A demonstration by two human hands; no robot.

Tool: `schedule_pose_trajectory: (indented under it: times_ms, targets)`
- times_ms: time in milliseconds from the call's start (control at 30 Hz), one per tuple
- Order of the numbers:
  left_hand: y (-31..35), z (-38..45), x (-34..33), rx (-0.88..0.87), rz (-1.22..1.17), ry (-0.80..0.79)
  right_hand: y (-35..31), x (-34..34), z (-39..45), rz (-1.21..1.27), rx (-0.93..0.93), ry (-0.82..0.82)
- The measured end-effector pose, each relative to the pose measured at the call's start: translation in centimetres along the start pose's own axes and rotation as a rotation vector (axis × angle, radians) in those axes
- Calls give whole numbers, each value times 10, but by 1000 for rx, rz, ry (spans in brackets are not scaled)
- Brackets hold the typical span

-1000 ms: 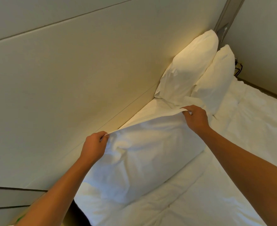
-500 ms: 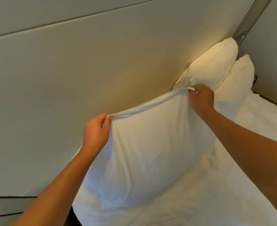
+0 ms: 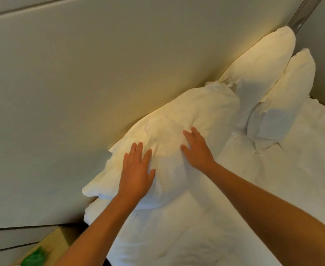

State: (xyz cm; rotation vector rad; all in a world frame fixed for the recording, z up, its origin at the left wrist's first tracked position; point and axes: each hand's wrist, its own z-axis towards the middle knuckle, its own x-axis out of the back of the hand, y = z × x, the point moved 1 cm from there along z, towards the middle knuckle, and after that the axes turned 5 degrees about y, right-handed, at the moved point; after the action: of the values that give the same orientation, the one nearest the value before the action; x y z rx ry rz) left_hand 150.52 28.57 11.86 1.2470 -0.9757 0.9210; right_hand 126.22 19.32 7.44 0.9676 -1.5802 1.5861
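Observation:
A white pillow (image 3: 205, 112) leans against the padded headboard (image 3: 81, 83) at the near end of the bed. My left hand (image 3: 136, 169) lies flat on the pillow's lower left part with straight fingers. My right hand (image 3: 196, 150) presses on the pillow's middle, fingers spread. Neither hand grips the fabric.
Two more white pillows (image 3: 259, 70) (image 3: 292, 83) stand against the headboard further right. White bedding (image 3: 253, 189) covers the mattress. A wooden surface (image 3: 56, 240) with a blurred green object (image 3: 34, 258) sits at the lower left. A metal strip (image 3: 301, 14) runs up the corner.
Both hands let go of the pillow's top edge, which they had lifted. The pillow now leans on the headboard, and both palms lie flat on it.

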Motion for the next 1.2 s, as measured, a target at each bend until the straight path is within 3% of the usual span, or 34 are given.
schedule_pose_trajectory:
  times_ms: [133, 400, 600, 767, 1000, 1200]
  targets:
    - [-9, -8, -16, -40, 178, -75, 2, -26, -30, -34, 2, -62]
    - [-15, -10, -7, -33, 138, -138, -8, -15, -51, -84, -41, -292]
    - [22, -22, -10, -119, 139, -205, 13, 19, -119, -105, -237, -386]
    - [92, -53, -36, -271, 68, -399, 64, 56, -234, -167, -430, -425]
    - [225, -143, -74, -539, 78, -618, 142, 119, -446, -101, -786, -294]
    - [351, -261, -112, -737, 101, -695, 202, 147, -651, 18, -1039, -144]
